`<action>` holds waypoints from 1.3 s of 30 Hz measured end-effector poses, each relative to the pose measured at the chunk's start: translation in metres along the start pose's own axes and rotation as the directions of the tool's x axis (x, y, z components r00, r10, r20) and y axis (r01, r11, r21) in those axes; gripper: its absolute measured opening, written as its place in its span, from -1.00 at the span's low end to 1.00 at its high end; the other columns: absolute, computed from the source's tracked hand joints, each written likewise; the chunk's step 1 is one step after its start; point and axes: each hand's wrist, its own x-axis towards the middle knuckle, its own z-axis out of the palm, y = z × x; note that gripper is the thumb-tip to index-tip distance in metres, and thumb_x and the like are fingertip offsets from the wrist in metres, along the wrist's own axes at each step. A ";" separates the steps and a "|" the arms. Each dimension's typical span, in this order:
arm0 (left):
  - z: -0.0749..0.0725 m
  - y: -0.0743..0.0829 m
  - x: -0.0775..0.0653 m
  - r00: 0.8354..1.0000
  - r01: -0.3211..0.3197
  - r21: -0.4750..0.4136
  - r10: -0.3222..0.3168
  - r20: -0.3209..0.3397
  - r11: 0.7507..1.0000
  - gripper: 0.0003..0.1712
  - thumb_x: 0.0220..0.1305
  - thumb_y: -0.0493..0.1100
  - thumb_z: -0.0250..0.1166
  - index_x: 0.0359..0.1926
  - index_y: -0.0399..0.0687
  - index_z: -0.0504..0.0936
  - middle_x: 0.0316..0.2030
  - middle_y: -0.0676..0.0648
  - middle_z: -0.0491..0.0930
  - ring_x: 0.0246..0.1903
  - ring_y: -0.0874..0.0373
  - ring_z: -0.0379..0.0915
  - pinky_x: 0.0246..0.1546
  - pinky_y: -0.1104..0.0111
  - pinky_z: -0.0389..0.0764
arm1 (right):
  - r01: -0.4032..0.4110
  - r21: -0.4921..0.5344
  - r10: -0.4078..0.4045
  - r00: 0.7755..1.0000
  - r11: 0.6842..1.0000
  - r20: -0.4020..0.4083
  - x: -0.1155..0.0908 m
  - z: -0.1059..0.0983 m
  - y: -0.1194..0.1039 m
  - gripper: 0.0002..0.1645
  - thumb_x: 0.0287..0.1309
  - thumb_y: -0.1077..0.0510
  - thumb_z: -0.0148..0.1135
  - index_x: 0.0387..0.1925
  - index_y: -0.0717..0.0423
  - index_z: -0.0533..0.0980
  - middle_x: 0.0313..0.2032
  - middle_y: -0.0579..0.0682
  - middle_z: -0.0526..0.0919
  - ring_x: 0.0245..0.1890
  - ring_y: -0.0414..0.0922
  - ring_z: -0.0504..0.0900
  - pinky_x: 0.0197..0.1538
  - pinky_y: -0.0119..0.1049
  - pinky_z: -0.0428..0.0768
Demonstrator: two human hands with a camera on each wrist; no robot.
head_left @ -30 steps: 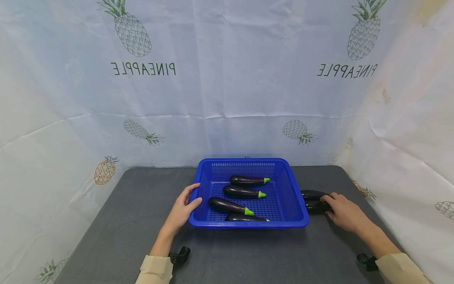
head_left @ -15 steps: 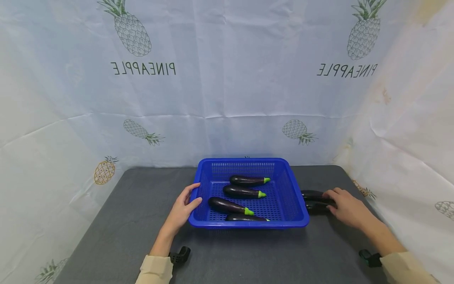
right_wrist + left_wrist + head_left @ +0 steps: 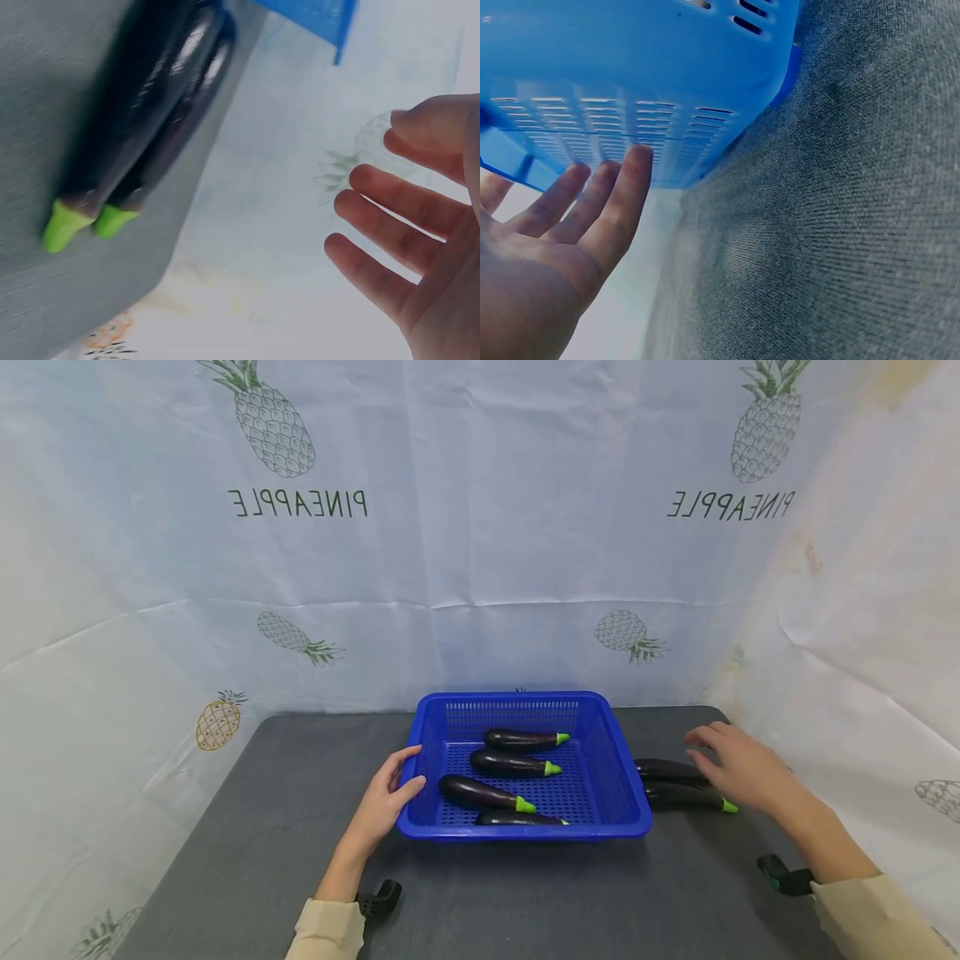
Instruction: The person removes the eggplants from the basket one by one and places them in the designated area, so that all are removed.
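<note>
Our left hand (image 3: 381,802) is at the left side of the big blue basket (image 3: 525,832). Its thumb and pointing finger reach over the top edge, and the other fingers (image 3: 619,206) are almost straight beside the outside wall, with little gaps between them.

Our right hand (image 3: 742,768) is near two dark purple eggplants, apart from both. Its fingers (image 3: 367,274) are loose, bent a little and spread out.

Those two lie on the grey worktop, to the right of the basket. The front eggplant (image 3: 682,796) and the back eggplant (image 3: 667,771) lie close side by side, and we see both bright green ends from the right wrist. We cannot tell if they touch the basket.

Inside the basket we count four more eggplants, all lying down with their green ends to the right. The first (image 3: 525,740) is at the back, the second (image 3: 513,764) is just in front of it, and the third (image 3: 480,793) is nearer to us. The last (image 3: 517,818) is partly hidden by the front edge.

The basket sits on the worktop (image 3: 285,827). Behind it we see a pale cloth (image 3: 480,543) with pineapple pictures and backwards words. We have light tan sleeves (image 3: 327,931)
</note>
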 end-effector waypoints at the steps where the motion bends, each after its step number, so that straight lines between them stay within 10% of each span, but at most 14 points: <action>1: 0.000 0.000 0.000 1.000 -0.001 0.000 0.001 0.000 1.000 -0.39 0.49 -0.17 0.23 0.48 -0.01 0.29 0.45 -0.31 0.26 0.38 -0.23 0.30 0.26 -0.17 0.40 | 0.002 -0.005 -0.002 1.000 1.000 -0.005 0.001 -0.002 -0.003 -0.77 0.32 0.21 0.29 -0.04 0.23 0.62 -0.12 0.12 0.65 -0.11 0.15 0.63 -0.13 0.15 0.62; 39: 0.000 -0.002 0.002 1.000 0.001 0.006 -0.001 0.003 1.000 -0.38 0.48 -0.13 0.25 0.47 0.01 0.30 0.45 -0.29 0.27 0.38 -0.22 0.30 0.26 -0.16 0.40 | 0.124 0.034 -0.124 0.992 0.992 0.010 0.045 -0.020 -0.118 -0.65 0.33 0.09 0.33 0.10 0.07 0.60 0.05 0.10 0.63 -0.01 0.07 0.65 -0.21 -0.01 0.66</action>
